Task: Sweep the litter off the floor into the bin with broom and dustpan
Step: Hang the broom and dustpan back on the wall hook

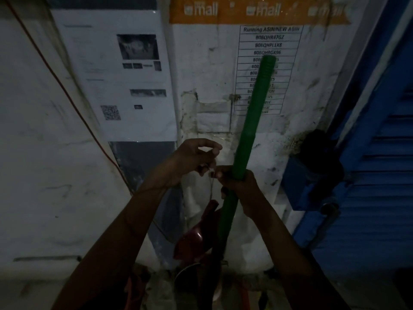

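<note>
A person stands close to a whitewashed wall [212, 70] in dim light, the right hand [240, 186] wrapped firmly around the green broom handle [250, 121], which rises upright and slightly tilted in front of a taped-up printed list [269, 41]. The left hand [196, 159] is raised just beside it, thumb and fingertips pinching a thin string [211, 186] that hangs down near the handle; what the string is tied to cannot be made out. Below the hands a dark red dustpan [196, 238] hangs or leans against the wall, touching or nearly touching the broom's shaft. A blue shuttered door [380, 175] stands to the right, a red cord [67, 92] runs down the wall to the left, beside a printed notice [125, 74]. Neither litter nor bin is in view, and the broom's head is lost in shadow. The task appears to be at its very start: the tools are being fetched, not yet used. The next move likely calls for freeing the string, then taking the dustpan in the left hand and carrying both tools to the litter.
</note>
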